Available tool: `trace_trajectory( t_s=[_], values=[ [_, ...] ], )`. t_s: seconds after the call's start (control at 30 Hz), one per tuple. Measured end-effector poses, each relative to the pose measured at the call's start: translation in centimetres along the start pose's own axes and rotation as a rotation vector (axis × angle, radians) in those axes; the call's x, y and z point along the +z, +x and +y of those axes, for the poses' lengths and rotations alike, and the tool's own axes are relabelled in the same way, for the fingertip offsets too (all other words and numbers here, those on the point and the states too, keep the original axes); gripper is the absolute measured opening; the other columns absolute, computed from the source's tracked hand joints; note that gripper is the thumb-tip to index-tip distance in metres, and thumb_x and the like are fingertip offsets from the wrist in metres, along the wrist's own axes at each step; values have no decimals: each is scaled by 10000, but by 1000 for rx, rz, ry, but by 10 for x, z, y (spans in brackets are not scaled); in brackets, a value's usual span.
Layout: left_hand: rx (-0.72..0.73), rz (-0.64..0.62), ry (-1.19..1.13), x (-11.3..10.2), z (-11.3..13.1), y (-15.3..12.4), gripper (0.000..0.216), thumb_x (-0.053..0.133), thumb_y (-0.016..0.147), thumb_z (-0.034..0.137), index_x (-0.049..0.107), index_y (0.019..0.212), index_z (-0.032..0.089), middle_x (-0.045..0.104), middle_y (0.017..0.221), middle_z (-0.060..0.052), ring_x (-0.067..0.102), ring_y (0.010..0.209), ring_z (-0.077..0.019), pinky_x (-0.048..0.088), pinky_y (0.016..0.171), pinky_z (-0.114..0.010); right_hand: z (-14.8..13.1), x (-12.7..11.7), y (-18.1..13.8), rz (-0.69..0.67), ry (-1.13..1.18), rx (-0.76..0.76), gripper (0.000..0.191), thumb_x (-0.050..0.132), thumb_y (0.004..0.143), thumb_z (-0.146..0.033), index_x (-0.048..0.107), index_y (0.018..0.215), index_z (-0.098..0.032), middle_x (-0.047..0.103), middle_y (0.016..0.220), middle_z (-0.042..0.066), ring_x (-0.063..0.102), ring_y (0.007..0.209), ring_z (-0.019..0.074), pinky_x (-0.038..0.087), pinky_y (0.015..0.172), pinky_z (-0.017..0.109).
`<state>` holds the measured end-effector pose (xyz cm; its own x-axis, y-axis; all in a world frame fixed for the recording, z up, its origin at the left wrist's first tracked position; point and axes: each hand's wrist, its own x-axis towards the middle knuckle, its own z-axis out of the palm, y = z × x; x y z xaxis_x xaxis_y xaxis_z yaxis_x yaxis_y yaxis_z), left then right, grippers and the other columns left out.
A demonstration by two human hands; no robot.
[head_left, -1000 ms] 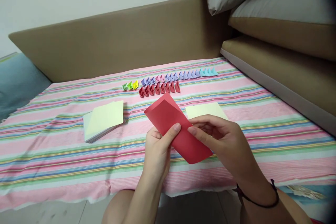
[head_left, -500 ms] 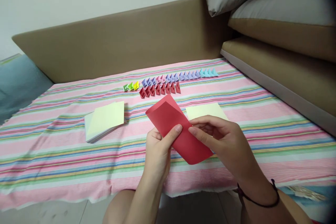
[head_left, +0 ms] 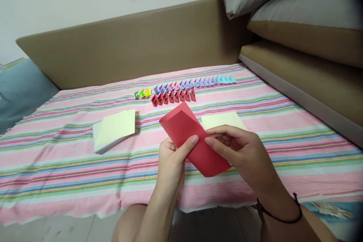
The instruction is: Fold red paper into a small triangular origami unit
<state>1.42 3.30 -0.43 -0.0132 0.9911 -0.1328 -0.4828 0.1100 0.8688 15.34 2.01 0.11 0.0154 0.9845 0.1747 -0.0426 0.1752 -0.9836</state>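
A sheet of red paper (head_left: 195,140), folded over on itself, is held tilted above the striped cloth. My left hand (head_left: 177,155) grips its lower left side, thumb on top and fingers behind. The right hand (head_left: 235,145) pinches the right edge between thumb and fingertips. Beyond the paper stands a row of small red folded-paper boats (head_left: 171,97). Behind them runs a longer row of purple, pink and light-blue boats (head_left: 201,82). Green and yellow boats (head_left: 142,93) stand at the left. A pale yellow sheet (head_left: 219,120) lies partly behind my right hand.
A stack of pale paper (head_left: 115,130) lies to the left on the striped cloth (head_left: 70,170). A brown backrest (head_left: 127,45) closes off the far side. Cushions (head_left: 306,49) are piled at the right, and a blue pillow (head_left: 22,94) leans at the far left.
The view has shifted very slightly. Both hands keep the same grip on the red paper, whose fold looks almost unchanged.
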Motion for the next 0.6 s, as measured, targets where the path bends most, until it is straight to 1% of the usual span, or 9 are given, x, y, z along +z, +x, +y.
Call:
trace_trajectory(
  t_s=[0.17,0.37,0.5,0.6],
  values=[
    [4,-5,-6,0,0,0,254,824,580,266,696,745,121,702,713,-39,613,619,-110,496,574,-181,1,0,0,-3,4,-7,114,702,757,-311,717,863,-274,705,815,3,657,732,157,548,644,248],
    [10,2,47,-3,-2,1,262,817,590,287,692,743,115,682,665,-34,602,601,-116,489,563,-195,0,0,1,-2,-2,9,135,702,754,-315,710,868,-243,708,807,15,659,734,163,551,661,260],
    [35,-20,145,-5,-1,2,242,804,611,287,681,721,109,687,665,-39,597,596,-120,485,560,-202,2,1,1,1,9,14,131,698,761,-303,706,874,-239,712,838,14,658,754,152,546,680,242],
    [54,-33,222,-5,0,2,219,794,626,274,682,710,106,687,659,-36,586,584,-114,475,548,-196,6,1,2,27,4,36,85,698,759,-312,711,807,-242,710,815,5,659,734,143,541,644,217]
  ],
)
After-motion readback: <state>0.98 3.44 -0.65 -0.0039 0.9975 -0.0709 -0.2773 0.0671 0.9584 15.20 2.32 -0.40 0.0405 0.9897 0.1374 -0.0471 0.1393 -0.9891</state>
